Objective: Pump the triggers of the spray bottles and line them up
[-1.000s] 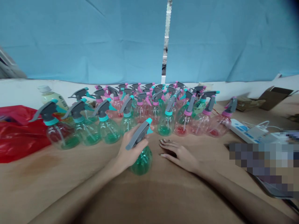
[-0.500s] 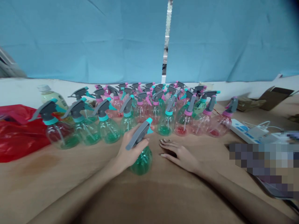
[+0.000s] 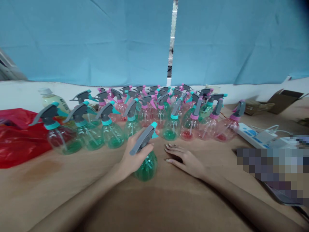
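On table [image 3: 72, 180], hands unmoved: left hand [image 3: 132, 154] still gripping green bottle [image 3: 146, 166].

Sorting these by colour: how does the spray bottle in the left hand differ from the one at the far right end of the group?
The held spray bottle is green with a teal nozzle tip; the far-right spray bottle is pink with a pink collar. The left hand grips the green one, apart from the group; the pink one stands untouched beside the others. Both have grey trigger heads and clear tinted bodies.
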`<action>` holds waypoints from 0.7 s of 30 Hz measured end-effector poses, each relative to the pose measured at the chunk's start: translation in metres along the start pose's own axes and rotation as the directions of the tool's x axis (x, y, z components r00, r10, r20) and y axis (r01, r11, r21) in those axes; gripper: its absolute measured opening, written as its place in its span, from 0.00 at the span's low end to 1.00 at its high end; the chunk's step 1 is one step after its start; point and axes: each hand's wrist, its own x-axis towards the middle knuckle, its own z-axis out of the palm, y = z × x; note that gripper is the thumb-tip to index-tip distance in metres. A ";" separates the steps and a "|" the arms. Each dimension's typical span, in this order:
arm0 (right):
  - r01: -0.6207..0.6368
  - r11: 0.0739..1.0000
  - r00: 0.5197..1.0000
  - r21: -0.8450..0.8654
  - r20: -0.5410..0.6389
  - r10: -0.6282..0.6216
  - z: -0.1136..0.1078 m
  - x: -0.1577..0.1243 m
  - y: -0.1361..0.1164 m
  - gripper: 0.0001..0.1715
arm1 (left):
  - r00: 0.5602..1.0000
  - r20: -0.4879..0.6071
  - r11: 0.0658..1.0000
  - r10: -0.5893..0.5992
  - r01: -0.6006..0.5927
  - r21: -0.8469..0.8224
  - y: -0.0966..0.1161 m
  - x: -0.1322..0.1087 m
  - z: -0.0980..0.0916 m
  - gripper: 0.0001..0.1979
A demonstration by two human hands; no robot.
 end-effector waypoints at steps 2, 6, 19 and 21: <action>-0.003 1.000 1.000 -0.006 0.003 0.003 0.000 0.000 0.000 0.28 | 1.000 0.003 1.000 0.003 -0.003 -0.004 -0.001 0.000 0.000 0.10; -0.008 1.000 1.000 -0.004 -0.003 0.008 0.000 0.000 -0.001 0.27 | 1.000 -0.010 1.000 0.007 -0.006 0.017 -0.002 0.000 0.000 0.07; -0.005 1.000 1.000 -0.009 -0.005 0.005 0.001 0.000 0.001 0.28 | 1.000 -0.005 0.996 0.031 -0.030 0.083 -0.001 0.003 -0.002 0.09; -0.006 1.000 1.000 -0.011 -0.004 0.006 0.001 0.000 0.001 0.28 | 0.999 -0.003 0.996 0.034 -0.034 0.084 0.000 0.003 -0.002 0.09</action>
